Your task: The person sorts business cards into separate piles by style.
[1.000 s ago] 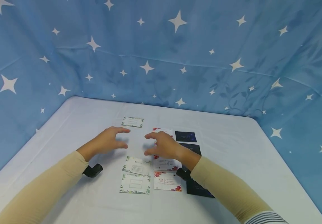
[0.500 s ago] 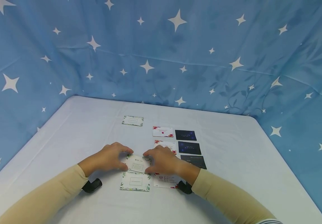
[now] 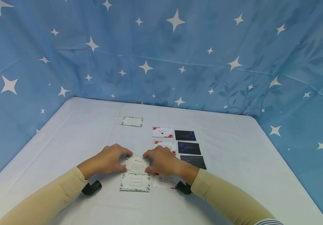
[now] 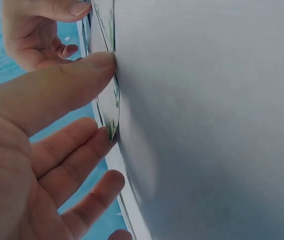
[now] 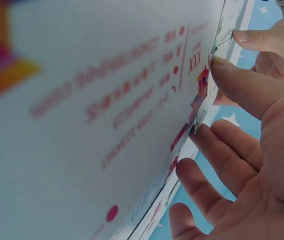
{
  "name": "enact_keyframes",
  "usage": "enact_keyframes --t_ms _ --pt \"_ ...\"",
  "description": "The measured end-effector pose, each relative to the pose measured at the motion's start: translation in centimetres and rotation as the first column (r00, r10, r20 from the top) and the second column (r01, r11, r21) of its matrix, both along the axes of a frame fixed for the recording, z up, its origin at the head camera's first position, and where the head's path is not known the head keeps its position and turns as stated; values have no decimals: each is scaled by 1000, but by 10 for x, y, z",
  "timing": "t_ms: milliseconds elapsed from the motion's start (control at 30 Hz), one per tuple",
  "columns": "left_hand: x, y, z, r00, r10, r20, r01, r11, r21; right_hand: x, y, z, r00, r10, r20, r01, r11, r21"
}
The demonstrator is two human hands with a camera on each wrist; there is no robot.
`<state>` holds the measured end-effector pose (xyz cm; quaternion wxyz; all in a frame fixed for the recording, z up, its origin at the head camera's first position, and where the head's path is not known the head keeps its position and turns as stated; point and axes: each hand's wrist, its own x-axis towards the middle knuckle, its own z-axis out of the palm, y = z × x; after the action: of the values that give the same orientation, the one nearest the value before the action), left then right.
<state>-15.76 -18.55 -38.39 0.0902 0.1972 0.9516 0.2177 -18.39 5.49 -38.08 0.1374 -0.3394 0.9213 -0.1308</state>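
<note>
A white business card with a green leaf border point(image 3: 137, 164) lies on the white table between both hands. My left hand point(image 3: 108, 160) holds its left side, thumb at the near corner and index finger at the far corner. On the opposite side my right hand point(image 3: 162, 161) grips the card's right edge the same way. In the left wrist view, the thumb point(image 4: 99, 62) touches the card's edge. Just nearer lies a second leaf-bordered card point(image 3: 135, 182), and a third leaf card point(image 3: 132, 121) lies alone farther back.
To the right runs a column of white cards with red flowers point(image 3: 162, 132), partly hidden under my right hand. Beside it is a column of dark blue and black cards point(image 3: 189, 148). A blue star-patterned curtain point(image 3: 161, 56) stands behind the table point(image 3: 229, 150).
Both hands came down and toward me from above the table to the sides of the leaf-bordered card and took hold of it. During the last half second they hardly moved.
</note>
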Motion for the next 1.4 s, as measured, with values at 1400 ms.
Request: enact_keyframes --t_ms 1400 --pt "4 -2 2 996 -56 -71 51 997 -59 3 1 1 1000 7 -28 -7 1000 17"
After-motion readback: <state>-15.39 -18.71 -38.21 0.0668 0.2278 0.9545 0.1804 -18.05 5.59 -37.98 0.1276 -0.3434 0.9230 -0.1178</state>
